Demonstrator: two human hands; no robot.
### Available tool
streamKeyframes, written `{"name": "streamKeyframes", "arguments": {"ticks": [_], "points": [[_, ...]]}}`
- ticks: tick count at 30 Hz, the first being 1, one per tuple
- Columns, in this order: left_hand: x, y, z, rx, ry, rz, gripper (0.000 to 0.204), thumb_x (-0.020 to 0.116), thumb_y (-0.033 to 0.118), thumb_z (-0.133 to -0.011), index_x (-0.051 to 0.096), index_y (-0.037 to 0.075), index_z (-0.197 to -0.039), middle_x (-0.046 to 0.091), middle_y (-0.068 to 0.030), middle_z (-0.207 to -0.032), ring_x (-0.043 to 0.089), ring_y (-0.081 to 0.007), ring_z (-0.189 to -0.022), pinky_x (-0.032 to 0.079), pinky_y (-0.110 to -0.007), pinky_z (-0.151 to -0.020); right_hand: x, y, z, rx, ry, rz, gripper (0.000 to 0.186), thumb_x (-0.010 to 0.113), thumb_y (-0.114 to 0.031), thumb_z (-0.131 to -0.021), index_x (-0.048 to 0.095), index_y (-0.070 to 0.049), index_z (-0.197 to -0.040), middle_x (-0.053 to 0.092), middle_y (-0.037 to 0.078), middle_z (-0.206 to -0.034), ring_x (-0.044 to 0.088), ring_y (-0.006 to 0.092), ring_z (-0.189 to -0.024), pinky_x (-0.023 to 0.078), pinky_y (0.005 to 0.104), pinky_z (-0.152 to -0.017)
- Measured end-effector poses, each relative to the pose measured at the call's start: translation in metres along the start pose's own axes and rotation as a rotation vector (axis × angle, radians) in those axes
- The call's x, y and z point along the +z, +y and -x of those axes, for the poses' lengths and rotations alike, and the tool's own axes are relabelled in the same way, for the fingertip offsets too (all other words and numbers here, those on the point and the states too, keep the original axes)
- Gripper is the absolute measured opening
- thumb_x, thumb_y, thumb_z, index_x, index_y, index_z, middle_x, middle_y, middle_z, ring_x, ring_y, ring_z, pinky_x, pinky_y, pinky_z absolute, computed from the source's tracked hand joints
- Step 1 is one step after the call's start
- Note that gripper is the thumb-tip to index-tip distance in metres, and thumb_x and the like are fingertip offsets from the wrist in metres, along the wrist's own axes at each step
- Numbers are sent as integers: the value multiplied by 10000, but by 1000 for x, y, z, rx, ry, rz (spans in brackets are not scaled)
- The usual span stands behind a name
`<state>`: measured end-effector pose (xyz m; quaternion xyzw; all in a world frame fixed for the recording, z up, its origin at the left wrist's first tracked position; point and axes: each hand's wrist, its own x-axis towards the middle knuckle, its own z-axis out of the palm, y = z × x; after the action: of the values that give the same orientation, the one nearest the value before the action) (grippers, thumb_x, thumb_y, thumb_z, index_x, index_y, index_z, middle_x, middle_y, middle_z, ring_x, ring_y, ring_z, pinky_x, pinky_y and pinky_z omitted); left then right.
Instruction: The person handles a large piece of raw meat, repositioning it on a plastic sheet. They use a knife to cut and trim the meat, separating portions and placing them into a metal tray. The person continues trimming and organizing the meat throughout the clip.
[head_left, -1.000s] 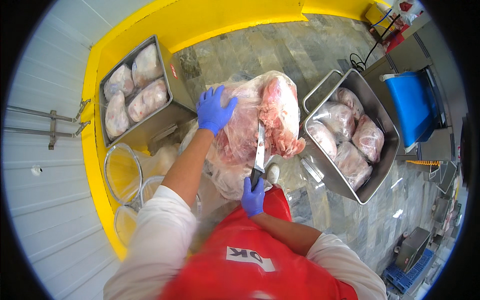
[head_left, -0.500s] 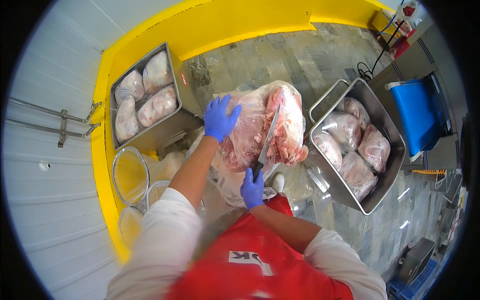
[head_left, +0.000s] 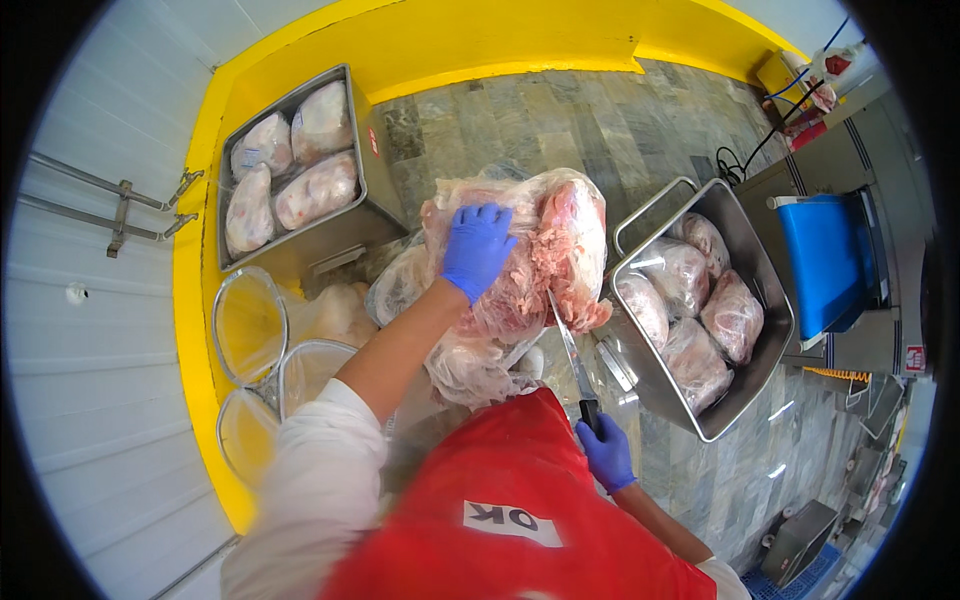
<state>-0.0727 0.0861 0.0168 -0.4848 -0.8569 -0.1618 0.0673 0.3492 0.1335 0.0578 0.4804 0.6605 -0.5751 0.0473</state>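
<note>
Wrapped in clear plastic, a large slab of raw meat [head_left: 575,250] lies in front of me, bulky and pinkish. A cleft runs through it between the left part and the paler right part. My left hand [head_left: 477,248], in a blue glove, presses down on the plastic film [head_left: 462,355] over the left part, fingers stretched out. My right hand [head_left: 607,452], also gloved, grips the dark handle of a long knife [head_left: 572,352]. The blade points up and away from me, its tip at the meat's near edge beside the cleft.
A metal tub [head_left: 377,205] with several bagged meat pieces stands at the far left. Another metal tub [head_left: 780,345] with bagged meat is close on the right. Clear round-rimmed containers [head_left: 284,330] stand at left. A blue panel [head_left: 822,265] hangs on equipment at right.
My right hand has pulled the knife back toward me and to the right, so its blade has left the top of the meat. My left hand has shifted right onto the meat.
</note>
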Motion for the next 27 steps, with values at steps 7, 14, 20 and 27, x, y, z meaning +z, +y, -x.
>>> {"name": "streamKeyframes", "arguments": {"ticks": [7, 14, 20, 27], "points": [[9, 14, -19, 24, -52, 62, 166, 641, 234, -987, 694, 84, -1035, 695, -178, -1022, 659, -410, -997, 520, -516, -880, -20, -31, 4, -119, -9, 96, 386, 781, -298, -997, 705, 24, -1197, 676, 57, -837, 589, 111, -782, 508, 326, -706], [28, 9, -21, -339, -141, 423, 364, 613, 383, -1013, 701, 36, -945, 707, -271, -892, 681, -489, -881, 531, -581, -787, -31, -34, -12, -72, -61, 100, 402, 760, -302, -1015, 693, 27, -1236, 697, 58, -853, 626, 111, -764, 517, 319, -675], [11, 15, -30, -361, -189, 560, 480, 682, 450, -982, 695, 4, -806, 685, -249, -792, 664, -412, -728, 523, -504, -721, -25, -55, -19, 102, -139, -82, 328, 735, -309, -1034, 689, -10, -1159, 604, 1, -755, 534, 72, -622, 425, 286, -544], [33, -13, -34, -351, -113, 990, 415, 750, 342, -979, 675, -17, -786, 577, -83, -677, 505, -149, -642, 467, -379, -640, -26, -77, -24, 210, -192, -177, 252, 694, -271, -1066, 681, -26, -1122, 554, -24, -712, 485, 64, -570, 364, 265, -500]]}}
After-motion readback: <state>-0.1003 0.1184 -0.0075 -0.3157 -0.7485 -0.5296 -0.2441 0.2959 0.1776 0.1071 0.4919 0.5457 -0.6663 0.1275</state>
